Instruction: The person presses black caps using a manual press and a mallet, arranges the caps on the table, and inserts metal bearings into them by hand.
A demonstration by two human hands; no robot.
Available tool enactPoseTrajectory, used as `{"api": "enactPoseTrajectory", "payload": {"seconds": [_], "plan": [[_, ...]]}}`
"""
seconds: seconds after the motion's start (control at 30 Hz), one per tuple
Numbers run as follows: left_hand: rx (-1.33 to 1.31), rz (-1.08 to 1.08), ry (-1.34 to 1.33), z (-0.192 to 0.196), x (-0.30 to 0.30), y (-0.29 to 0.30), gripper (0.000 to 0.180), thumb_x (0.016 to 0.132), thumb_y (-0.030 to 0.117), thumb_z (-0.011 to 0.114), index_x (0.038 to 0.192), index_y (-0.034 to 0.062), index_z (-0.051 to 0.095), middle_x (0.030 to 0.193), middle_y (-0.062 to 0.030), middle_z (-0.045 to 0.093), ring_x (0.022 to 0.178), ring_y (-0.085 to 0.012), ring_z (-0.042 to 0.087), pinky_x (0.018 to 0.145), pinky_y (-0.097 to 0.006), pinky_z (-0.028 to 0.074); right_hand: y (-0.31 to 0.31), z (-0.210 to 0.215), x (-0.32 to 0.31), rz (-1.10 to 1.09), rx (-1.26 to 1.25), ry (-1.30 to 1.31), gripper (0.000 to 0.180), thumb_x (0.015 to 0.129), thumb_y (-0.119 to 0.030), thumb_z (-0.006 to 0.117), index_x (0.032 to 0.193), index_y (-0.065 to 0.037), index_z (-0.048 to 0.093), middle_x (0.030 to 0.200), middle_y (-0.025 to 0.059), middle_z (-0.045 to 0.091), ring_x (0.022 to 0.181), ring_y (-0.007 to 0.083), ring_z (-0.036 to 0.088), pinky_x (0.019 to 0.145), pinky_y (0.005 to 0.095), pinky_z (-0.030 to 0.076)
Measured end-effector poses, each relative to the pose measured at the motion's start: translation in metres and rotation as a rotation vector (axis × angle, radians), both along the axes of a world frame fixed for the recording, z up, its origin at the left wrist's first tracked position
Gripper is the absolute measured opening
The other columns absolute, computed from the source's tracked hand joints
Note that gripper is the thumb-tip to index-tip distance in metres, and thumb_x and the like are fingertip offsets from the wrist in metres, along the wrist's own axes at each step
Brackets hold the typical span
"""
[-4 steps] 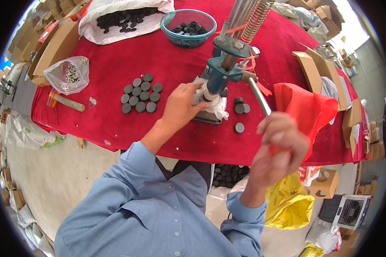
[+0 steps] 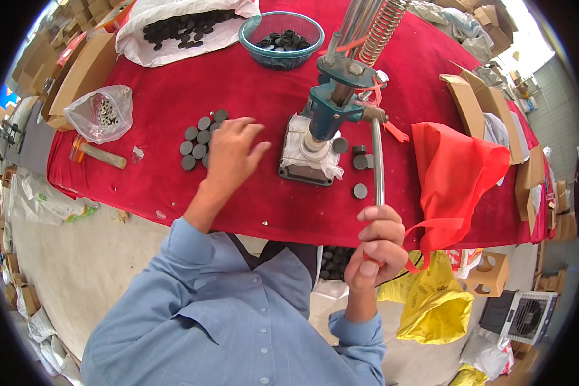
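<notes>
A teal lever press [image 2: 331, 114] stands on the table, its dark base wrapped in white cloth [image 2: 296, 149] under the ram. My right hand [image 2: 378, 243] is closed round the grip end of its metal lever [image 2: 378, 170], which points toward me. My left hand [image 2: 230, 154], empty with fingers and thumb apart, hovers by a cluster of round black discs [image 2: 203, 137] and hides some of them. Against the right side of the ram's foot shows one black disc [image 2: 340, 145]. Several more discs [image 2: 360, 161] lie to the press's right, a single disc [image 2: 359, 191] nearer me.
Toward the back are a white sack [image 2: 132, 42] spilling black pieces and a teal basket [image 2: 282, 59] of similar pieces. On the left lie a clear bag [image 2: 100, 114] of small metal parts and a hammer [image 2: 103, 154]. A red cloth bag [image 2: 453, 174] drapes over the table's right front edge.
My left hand has moved left from the press foot toward the disc cluster. My right hand has swung the lever leftward and nearer me, still gripping it.
</notes>
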State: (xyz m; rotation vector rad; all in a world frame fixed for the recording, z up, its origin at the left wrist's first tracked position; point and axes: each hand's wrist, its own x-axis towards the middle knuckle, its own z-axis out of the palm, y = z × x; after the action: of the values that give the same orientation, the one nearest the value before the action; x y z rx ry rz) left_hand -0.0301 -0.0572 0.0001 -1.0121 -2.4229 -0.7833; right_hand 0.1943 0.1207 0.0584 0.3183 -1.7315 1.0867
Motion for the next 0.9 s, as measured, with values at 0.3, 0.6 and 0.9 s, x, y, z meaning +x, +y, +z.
{"api": "enactPoseTrajectory", "payload": {"seconds": [0.3, 0.6, 0.9], "plan": [[-0.118, -0.005, -0.090, -0.019, 0.012, -0.041, 0.036, 0.084, 0.015, 0.082, 0.118, 0.0058, 0.074, 0.125, -0.0138, 0.061, 0.107, -0.0316, 0.063, 0.091, -0.042, 0.053, 0.005, 0.029, -0.002, -0.017, -0.054, -0.048, 0.036, 0.104, -0.043, 0.058, 0.097, -0.009, 0.049, 0.081, 0.0123, 0.054, 0.089, 0.0309, 0.058, 0.075, 0.0400, 0.052], [0.295, -0.188, -0.401, 0.013, 0.029, 0.034, 0.068, 0.077, 0.016, 0.089, 0.137, 0.0046, 0.058, 0.101, -0.0131, 0.074, 0.091, -0.0319, 0.070, 0.079, -0.041, 0.058, 0.034, 0.115, -0.044, 0.051, -0.144, -0.043, 0.026, 0.103, -0.024, 0.053, 0.104, 0.001, 0.056, 0.082, 0.0100, 0.059, 0.076, 0.0193, 0.059, 0.072, 0.0356, 0.053], [0.299, -0.174, -0.343, 0.005, 0.027, 0.084, 0.091, 0.072, 0.018, 0.095, 0.146, 0.0002, 0.044, 0.105, -0.0162, 0.072, 0.096, -0.0333, 0.071, 0.084, -0.043, 0.058, 0.041, 0.140, -0.063, 0.034, -0.255, -0.140, 0.024, 0.103, -0.019, 0.050, 0.103, 0.004, 0.059, 0.079, 0.0080, 0.058, 0.065, 0.0126, 0.054, 0.063, 0.0284, 0.049]]}}
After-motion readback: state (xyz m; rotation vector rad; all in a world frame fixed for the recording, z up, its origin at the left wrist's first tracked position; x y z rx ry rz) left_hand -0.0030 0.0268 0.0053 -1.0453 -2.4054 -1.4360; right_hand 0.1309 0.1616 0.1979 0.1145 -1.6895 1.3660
